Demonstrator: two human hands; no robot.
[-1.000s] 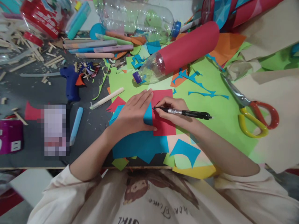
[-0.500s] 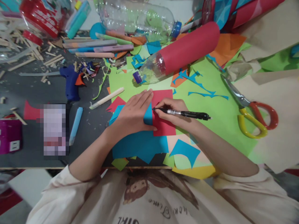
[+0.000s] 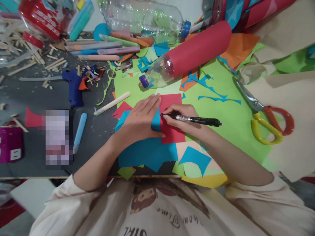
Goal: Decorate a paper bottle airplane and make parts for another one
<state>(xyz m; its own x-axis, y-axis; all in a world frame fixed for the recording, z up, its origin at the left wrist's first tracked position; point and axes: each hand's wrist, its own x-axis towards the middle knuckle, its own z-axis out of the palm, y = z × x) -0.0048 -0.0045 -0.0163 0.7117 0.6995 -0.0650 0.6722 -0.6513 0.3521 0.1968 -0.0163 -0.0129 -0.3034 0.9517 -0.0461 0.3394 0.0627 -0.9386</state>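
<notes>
My left hand (image 3: 140,119) lies flat with its fingers stretched out, pressing on a blue paper piece (image 3: 155,122) that overlaps a red sheet of paper (image 3: 173,136). In my right hand (image 3: 180,114) is a black pen (image 3: 200,120), gripped close to its tip. The tip touches the red paper right by the edge of the blue piece. Below my left hand a larger blue sheet (image 3: 147,154) is spread out, and a blue offcut with a curved edge (image 3: 195,159) lies to its right. Part of the blue piece is hidden under my palm.
Scissors (image 3: 261,111) with red and yellow handles lie open at right. A bottle wrapped in red paper (image 3: 199,49) rests beyond my hands, near a clear bottle (image 3: 145,19). At left are a blue glue gun (image 3: 75,87), a phone (image 3: 57,137), markers (image 3: 105,49) and wood scraps.
Both hands and the pen hold practically the same place on the paper. The view has shifted very slightly; no object has visibly moved.
</notes>
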